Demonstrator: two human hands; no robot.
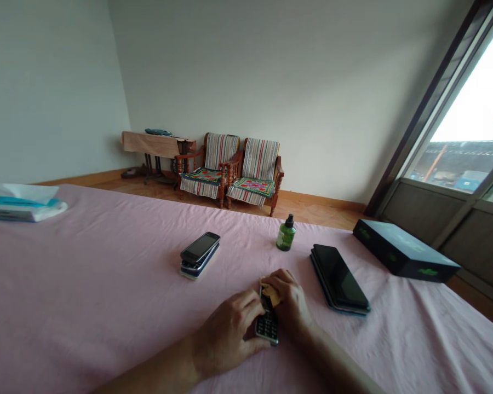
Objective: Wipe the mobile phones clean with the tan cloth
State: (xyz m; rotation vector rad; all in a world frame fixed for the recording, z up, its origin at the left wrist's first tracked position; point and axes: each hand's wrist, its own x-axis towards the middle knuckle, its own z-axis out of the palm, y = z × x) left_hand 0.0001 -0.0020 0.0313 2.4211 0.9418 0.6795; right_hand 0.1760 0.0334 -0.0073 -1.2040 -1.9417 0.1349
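A black keypad phone (267, 328) with a silver edge is held just above or on the pink cloth (119, 306); I cannot tell which. My left hand (234, 328) grips it from the left side, fingers over its face and thumb by the lower end. My right hand (290, 303) is closed on a yellowish cloth (272, 294), which it presses on the phone's upper part. The fingers and cloth hide much of the phone's screen.
Beyond my hands lie stacked phones (200, 249), a green spray bottle (286, 235) and stacked dark tablets (339, 276). A black box (406, 251) sits far right, a tissue pack (22, 205) far left. Two wooden chairs (252, 169) stand past the cloth's edge.
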